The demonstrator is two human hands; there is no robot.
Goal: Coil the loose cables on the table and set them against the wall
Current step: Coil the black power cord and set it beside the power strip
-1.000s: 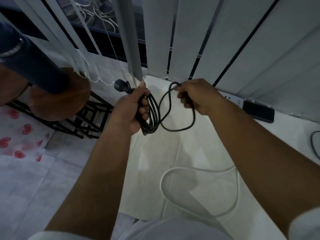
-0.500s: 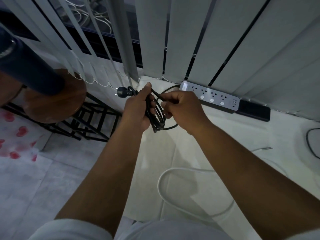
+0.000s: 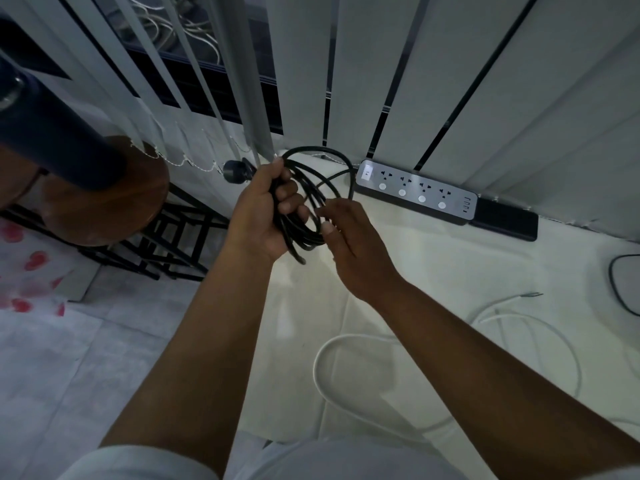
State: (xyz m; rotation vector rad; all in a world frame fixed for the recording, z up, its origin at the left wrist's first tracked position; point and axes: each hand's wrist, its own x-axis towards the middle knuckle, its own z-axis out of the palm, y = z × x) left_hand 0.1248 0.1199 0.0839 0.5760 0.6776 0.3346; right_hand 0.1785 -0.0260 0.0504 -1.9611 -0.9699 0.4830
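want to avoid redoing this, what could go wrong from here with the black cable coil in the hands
1. Only the left hand grips the black cable coil; the right hand is open against it, so loops could spring apart.
2. The free cable end hangs loose below the coil and may unwind.
3. The white cable lies uncoiled on the table and could snag an arm.

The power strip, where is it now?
In the head view, the power strip lies on the table against the blinds, right of the black cable.
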